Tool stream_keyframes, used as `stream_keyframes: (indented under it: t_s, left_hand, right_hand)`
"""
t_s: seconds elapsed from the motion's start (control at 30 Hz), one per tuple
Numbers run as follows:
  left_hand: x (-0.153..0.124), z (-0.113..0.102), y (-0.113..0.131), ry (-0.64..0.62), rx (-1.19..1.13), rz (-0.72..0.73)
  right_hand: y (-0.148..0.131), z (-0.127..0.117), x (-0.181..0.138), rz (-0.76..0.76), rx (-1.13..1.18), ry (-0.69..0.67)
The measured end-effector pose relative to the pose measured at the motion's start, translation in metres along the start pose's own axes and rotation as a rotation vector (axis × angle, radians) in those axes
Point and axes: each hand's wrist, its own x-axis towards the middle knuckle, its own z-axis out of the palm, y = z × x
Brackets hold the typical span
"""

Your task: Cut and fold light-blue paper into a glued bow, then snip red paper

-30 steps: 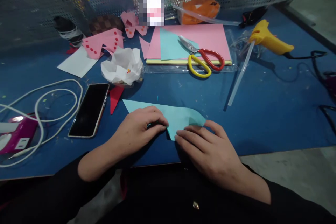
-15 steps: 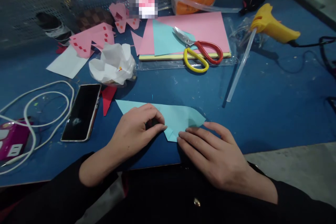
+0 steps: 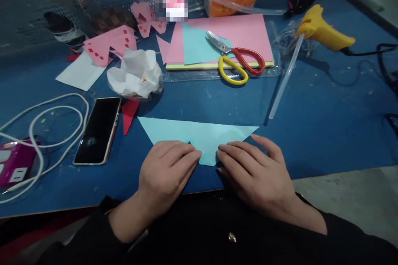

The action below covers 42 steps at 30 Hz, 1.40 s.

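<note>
Just beyond right hand point(image 3: 258, 169): blue paper point(image 3: 207, 134) corner now uncurled | left hand point(image 3: 169, 169) bunched on lower edge | both touching paper, pinch can't tell | likely steadier to fold

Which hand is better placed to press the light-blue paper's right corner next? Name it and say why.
Probably the right hand: its fingers lie nearer that corner of the light-blue paper, while the left hand rests toward the other end.

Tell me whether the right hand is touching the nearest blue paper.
Touching: the head view shows the right hand with fingers lying on the blue paper.
</note>
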Motion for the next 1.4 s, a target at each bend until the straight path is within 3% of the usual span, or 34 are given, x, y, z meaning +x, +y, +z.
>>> stream_keyframes:
  t_s: [0.2,1.4]
  left_hand:
    - [-0.009,0.003,0.007,0.067,0.166,0.184]
    - [-0.016,0.009,0.014,0.032,0.279,0.199]
  right_hand:
    - [0.001,-0.001,-0.002,0.001,0.032,-0.003]
    - [0.004,0.001,-0.005,0.006,0.083,-0.03]
